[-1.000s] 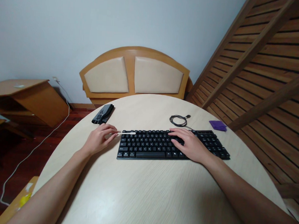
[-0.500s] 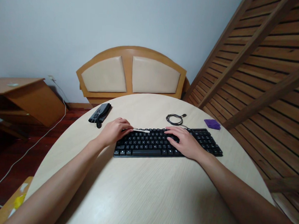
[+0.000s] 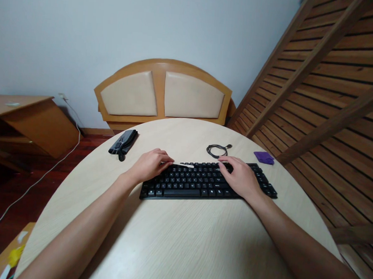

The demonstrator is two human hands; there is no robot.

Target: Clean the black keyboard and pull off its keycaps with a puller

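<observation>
Black keyboard (image 3: 190, 184) lying flat; thin white stick (image 3: 187, 165) level along its top key row.

Left hand (image 3: 150, 166) holds a white stick (image 3: 186, 165) over the keyboard (image 3: 203, 181); right hand (image 3: 239, 176) rests on its keys.

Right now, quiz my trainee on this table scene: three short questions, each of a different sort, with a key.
1. True or false: the right hand rests on the black plastic keyboard.
2. Which thing lies on the round pale wooden table to the left of the left hand? A: dark folded pouch. B: coiled black cable. C: small purple cloth.
3. What does the left hand hold?
Key: 1 true; 2 A; 3 a thin white stick, its tip at the keyboard's far edge.
</observation>
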